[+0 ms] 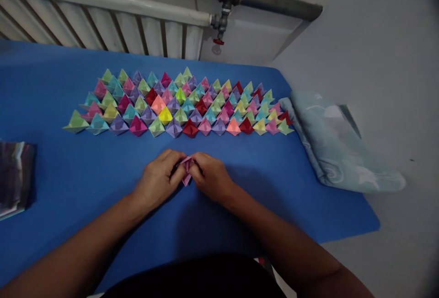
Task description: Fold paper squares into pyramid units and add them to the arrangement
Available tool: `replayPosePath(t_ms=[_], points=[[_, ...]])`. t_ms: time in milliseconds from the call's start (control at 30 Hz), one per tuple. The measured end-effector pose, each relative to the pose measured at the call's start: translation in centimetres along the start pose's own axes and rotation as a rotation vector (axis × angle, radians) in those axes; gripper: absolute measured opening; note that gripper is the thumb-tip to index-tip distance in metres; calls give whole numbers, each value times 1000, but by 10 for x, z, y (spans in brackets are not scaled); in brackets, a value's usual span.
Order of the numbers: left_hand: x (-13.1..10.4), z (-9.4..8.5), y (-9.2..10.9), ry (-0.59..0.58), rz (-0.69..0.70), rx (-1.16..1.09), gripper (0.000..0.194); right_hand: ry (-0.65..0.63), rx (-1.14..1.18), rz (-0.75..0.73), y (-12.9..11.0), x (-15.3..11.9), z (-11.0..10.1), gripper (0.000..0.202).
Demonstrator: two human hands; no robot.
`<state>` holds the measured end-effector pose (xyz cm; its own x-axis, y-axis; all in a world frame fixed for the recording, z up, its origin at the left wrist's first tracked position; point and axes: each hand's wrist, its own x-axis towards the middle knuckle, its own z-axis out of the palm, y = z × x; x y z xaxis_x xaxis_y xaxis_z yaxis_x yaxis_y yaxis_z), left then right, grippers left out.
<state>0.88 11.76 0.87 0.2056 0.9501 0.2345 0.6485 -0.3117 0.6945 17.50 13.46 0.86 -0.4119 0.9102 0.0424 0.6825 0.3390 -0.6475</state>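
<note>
Blue, smooth-looking tabletop (pixel 85 163) fills the middle of the frame below a ribbed white radiator (pixel 99 7), and across the upper centre stand close rows of peaked, crisp-creased paper boats (pixel 180 116) in mixed colours, judged finished. Just below frame centre, the left hand (pixel 157 174) and right hand (pixel 211 175) hold one small pink paper piece (pixel 187 166) in a tight two-handed pinch, its folding judged incomplete (the grip hides much of its shape). Soft-looking, pale-blue patterned cloth (pixel 334 147) lies folded at right; the quantity outstanding cannot be established, the layered stack (pixel 15 176) at the left edge being too dark to identify.
</note>
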Motion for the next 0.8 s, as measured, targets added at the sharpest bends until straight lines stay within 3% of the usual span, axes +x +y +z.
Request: replayPosePath(t_ms=[300, 800], points=[[1, -1, 1, -24, -22, 23, 19, -61, -74, 2, -2, 1, -1, 15], [5, -2, -1, -33, -60, -57, 17, -20, 13, -27, 1, 2, 2, 18]])
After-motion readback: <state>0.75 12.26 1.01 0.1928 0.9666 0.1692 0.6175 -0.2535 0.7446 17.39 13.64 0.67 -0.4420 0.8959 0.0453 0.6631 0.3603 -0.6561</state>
